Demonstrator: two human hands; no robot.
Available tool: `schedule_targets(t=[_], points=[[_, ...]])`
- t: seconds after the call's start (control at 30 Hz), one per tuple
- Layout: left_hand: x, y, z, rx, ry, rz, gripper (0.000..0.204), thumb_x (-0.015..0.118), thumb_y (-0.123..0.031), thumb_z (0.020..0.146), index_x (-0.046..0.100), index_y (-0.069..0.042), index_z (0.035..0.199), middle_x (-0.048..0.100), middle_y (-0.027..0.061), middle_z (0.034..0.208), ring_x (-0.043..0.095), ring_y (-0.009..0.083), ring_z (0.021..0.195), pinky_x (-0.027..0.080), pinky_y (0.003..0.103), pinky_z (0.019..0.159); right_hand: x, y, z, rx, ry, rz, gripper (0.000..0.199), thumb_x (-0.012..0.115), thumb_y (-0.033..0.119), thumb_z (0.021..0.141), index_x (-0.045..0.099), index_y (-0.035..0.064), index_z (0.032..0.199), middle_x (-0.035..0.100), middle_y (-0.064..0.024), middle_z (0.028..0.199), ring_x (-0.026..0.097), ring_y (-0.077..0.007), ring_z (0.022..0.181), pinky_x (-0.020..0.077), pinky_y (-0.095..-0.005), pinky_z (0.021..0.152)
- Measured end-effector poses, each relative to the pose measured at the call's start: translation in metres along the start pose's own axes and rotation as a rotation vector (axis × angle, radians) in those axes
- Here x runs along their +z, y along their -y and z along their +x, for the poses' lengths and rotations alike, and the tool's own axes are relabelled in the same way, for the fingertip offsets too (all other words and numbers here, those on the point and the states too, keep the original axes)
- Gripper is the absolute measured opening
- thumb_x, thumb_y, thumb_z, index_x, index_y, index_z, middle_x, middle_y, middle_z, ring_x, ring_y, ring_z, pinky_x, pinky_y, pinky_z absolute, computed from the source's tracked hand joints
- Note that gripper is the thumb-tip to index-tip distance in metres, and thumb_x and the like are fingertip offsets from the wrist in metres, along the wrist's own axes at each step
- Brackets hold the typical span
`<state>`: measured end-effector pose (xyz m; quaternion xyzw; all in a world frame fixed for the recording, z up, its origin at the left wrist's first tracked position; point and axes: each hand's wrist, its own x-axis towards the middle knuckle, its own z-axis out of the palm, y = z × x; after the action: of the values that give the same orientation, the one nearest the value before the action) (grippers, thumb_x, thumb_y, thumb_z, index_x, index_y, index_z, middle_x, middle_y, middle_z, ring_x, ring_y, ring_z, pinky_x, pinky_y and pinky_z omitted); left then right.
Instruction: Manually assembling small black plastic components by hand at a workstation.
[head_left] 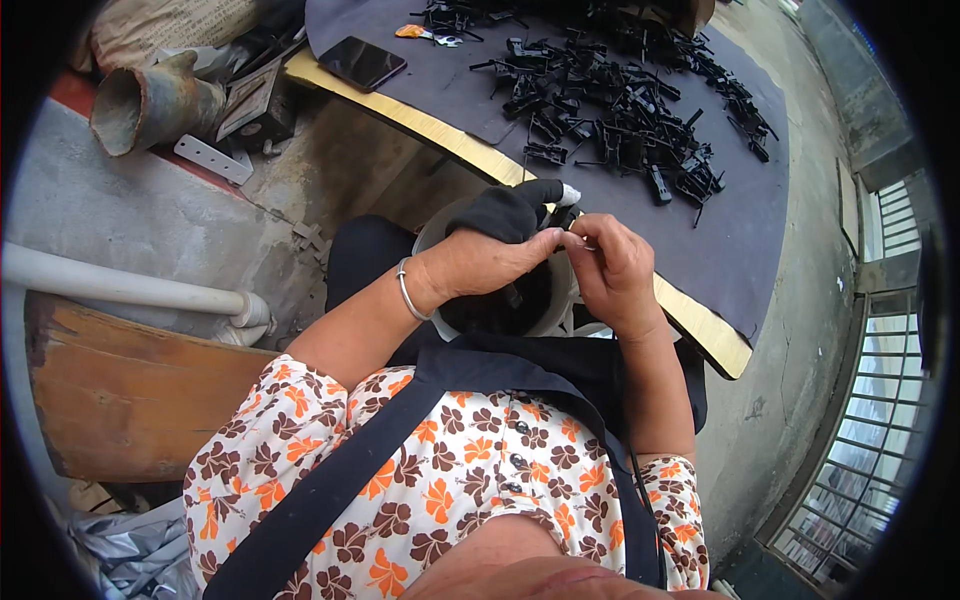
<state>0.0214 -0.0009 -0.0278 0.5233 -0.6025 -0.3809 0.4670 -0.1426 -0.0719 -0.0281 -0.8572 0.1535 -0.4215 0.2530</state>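
My left hand (492, 235), in a black glove that leaves the thumb bare, is closed round a small black plastic part (565, 214). White tape wraps one of its fingertips. My right hand (617, 268) is bare and pinched against the left thumb; a thin, light sliver shows at its fingertips, too small to name. Both hands meet above a whitish bucket (432, 238) between my knees, with dark contents partly hidden by my left hand. Beyond them, a heap of similar black plastic parts (625, 115) covers much of the grey-topped table (745, 235).
The table's pale yellow edge (440, 138) runs just past my hands. A black phone (362, 64) and an orange-handled tool (425, 34) lie at its far left. Left of me are a rusty pipe piece (150, 105), a white pipe (130, 285) and a brown wooden board (140, 390).
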Motion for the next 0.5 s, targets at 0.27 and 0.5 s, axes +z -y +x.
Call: schedule_targets(t=[0.27, 0.5], points=[[-0.013, -0.018, -0.004, -0.088, 0.144, -0.261, 0.033, 0.058, -0.013, 0.086, 0.053, -0.001, 0.116, 0.059, 0.0030, 0.078, 0.053, 0.0058, 0.063, 0.045, 0.022, 0.056, 0.009, 0.005, -0.001, 0.492, -0.014, 0.310, 0.019, 0.064, 0.014, 0.085, 0.055, 0.0009, 0.094, 0.053, 0.0032, 0.069, 0.044, -0.0037, 0.061, 0.0371, -0.0197, 0.055], [0.001, -0.011, -0.016, 0.285, -0.076, 0.310, 0.039, 0.058, -0.012, 0.084, 0.050, 0.001, 0.119, 0.063, 0.0120, 0.101, 0.061, 0.0211, 0.091, 0.046, 0.032, 0.083, 0.012, 0.006, 0.000, 0.322, 0.041, 0.230, 0.017, 0.061, 0.013, 0.086, 0.055, 0.0007, 0.096, 0.054, 0.0010, 0.068, 0.046, -0.0042, 0.060, 0.0384, -0.0208, 0.055]])
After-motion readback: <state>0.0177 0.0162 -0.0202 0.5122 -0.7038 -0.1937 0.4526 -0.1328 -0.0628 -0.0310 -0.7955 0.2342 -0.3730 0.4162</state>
